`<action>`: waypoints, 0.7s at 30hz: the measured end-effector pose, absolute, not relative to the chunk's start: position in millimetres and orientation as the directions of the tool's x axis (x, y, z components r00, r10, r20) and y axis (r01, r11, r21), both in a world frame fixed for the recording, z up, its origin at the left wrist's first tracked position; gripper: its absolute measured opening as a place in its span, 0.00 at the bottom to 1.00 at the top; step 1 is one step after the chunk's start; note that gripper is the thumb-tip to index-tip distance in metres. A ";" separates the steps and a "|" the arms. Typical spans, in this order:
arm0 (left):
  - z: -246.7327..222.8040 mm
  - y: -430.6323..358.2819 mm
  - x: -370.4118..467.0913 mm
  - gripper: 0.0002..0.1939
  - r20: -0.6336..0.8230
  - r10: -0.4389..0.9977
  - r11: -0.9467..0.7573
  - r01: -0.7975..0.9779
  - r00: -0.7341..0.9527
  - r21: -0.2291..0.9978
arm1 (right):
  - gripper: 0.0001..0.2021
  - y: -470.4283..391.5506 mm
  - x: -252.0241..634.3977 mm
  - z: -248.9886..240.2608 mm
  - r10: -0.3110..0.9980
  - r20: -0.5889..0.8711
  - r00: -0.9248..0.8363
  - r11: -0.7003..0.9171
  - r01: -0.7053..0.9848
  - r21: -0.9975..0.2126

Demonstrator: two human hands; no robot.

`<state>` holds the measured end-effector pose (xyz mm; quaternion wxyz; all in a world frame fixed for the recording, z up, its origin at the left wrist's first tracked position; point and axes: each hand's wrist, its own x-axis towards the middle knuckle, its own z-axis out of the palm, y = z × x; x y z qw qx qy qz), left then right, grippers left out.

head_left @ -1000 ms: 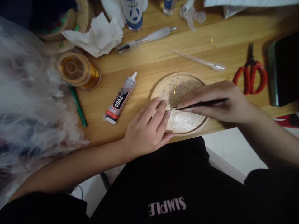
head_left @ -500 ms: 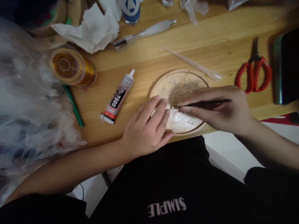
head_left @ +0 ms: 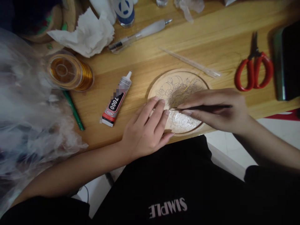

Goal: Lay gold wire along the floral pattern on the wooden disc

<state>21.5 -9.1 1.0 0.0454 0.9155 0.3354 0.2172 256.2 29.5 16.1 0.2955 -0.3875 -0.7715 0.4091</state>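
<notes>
A round wooden plate (head_left: 153,90) with a floral line drawing lies at the table's front edge; its lower part is glossy. My left hand (head_left: 146,129) rests on the plate's left side, fingers slightly apart and flat. From the right, my right hand (head_left: 220,107) pinches dark, slim tweezers (head_left: 206,107), whose tips touch the drawing near my left fingertips. A short golden wire (head_left: 187,87) shows on the drawing above my right fingers; its lower end is hard to make out.
Left of the plate lie a glue tube (head_left: 116,101), a spool of golden wire (head_left: 70,72), a green stick (head_left: 73,111) and crumpled plastic (head_left: 42,125). Beyond are tissue (head_left: 86,34), a pen (head_left: 140,34) and a pipette (head_left: 192,62). Red-handled scissors (head_left: 254,68) and a phone (head_left: 289,62) lie right.
The view has shifted slightly. The golden wire, which stood out past the plate's drawing, now shows shorter and lower. Both hands keep nearly the same pose, the tweezers still pinched in the right one.
</notes>
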 end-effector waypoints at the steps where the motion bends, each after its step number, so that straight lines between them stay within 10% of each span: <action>1: 0.8 -9.0 21.6 0.22 0.369 0.635 -0.770 0.595 0.679 0.230 | 0.07 31.1 257.0 16.2 0.833 0.126 -0.539 0.363 0.359 -0.860; 21: 0.0 -9.7 21.7 0.23 0.371 0.631 -0.772 0.596 0.681 0.219 | 0.07 37.7 259.0 13.6 0.772 0.211 -0.599 0.470 0.315 -0.825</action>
